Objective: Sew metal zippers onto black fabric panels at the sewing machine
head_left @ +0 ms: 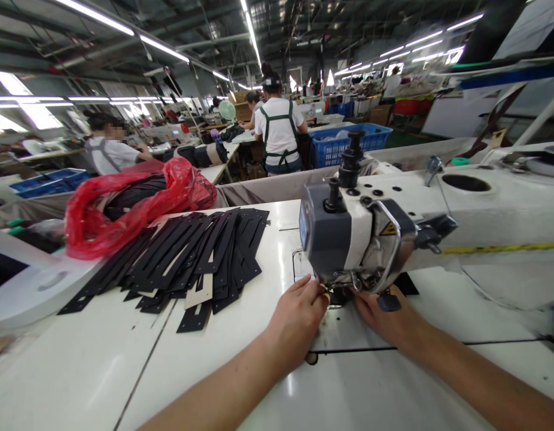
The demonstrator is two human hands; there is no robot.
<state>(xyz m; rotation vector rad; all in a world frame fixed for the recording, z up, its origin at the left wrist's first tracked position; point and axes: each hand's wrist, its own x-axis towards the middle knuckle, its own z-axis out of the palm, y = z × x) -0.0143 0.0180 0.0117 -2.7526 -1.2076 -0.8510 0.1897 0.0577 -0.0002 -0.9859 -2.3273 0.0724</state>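
Observation:
A white and grey sewing machine [362, 233] stands on the white table [102, 371]. Both of my hands are under its head, at the needle. My left hand [299, 314] lies on the table with fingers bent and pressed together at the needle area. My right hand [384, 314] reaches in from the right, its fingertips hidden below the machine head, beside a small dark piece [388, 302]. What the fingers pinch is hidden. A spread pile of flat black cut pieces [191, 257] lies to the left of my hands.
A red plastic bag [124, 203] with dark material sits behind the pile. A blue crate [344, 143] stands beyond the machine. A person in a white shirt and green apron [279, 129] stands with back turned; another sits at far left [109, 149].

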